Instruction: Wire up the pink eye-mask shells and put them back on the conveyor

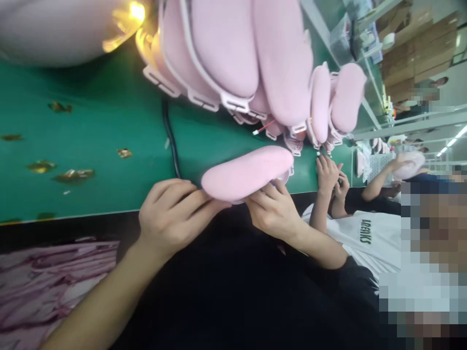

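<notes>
Between my hands a pink, padded, oblong piece [248,172] is held up at the table's near edge, its smooth side facing up. My left hand [175,214] closes its fingers on the left end. Under the right part, my right hand [272,206] grips the piece from below, with a bit of clear or white plastic frame showing past its far end. What the fingertips do underneath is hidden. Beyond it stands a row of similar pink padded pieces [226,43] with white slotted strap loops.
Gold foil scraps [75,175] lie on the green table [109,121]. A black cable [170,141] crosses it, and a bright lamp [136,10] glows at upper left. Pink material [54,282] lies below the edge. A co-worker's hands [328,172] work at the right.
</notes>
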The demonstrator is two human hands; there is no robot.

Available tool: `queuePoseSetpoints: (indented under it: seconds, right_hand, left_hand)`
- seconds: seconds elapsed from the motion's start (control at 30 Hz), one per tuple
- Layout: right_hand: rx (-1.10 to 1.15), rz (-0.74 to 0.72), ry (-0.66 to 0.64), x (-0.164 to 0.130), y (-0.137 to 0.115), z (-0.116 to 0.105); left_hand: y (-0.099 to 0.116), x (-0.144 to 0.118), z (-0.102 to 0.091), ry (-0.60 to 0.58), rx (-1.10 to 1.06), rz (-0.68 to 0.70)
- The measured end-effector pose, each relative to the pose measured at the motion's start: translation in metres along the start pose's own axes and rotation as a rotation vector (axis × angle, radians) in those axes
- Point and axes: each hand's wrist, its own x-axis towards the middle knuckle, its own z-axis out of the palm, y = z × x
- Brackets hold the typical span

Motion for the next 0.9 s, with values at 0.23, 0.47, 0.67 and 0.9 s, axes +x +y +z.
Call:
queuePoseSetpoints:
  seconds: [0.23,0.47,0.67,0.9]
  right_hand:
    - [0.069,-0.025,0.6,-0.035,0.018,-0.012]
    - [0.132,0.348,-0.127,-0.045,0.059,0.01]
    - [0.235,0.402,-0.086,-0.076,0.065,0.029]
    - [0.127,1.002,0.332,-0.177,0.073,0.033]
  left_hand:
    - [-0.01,0.049,0.001,-0.36,-0.102,-0.044]
    - [-0.034,0.074,0.026,-0.648,-0.1,0.362]
    - [-0.026,0.07,0.041,-0.552,-0.113,0.659]
    - [0.069,0.12,0.171,-0.497,-0.041,0.593]
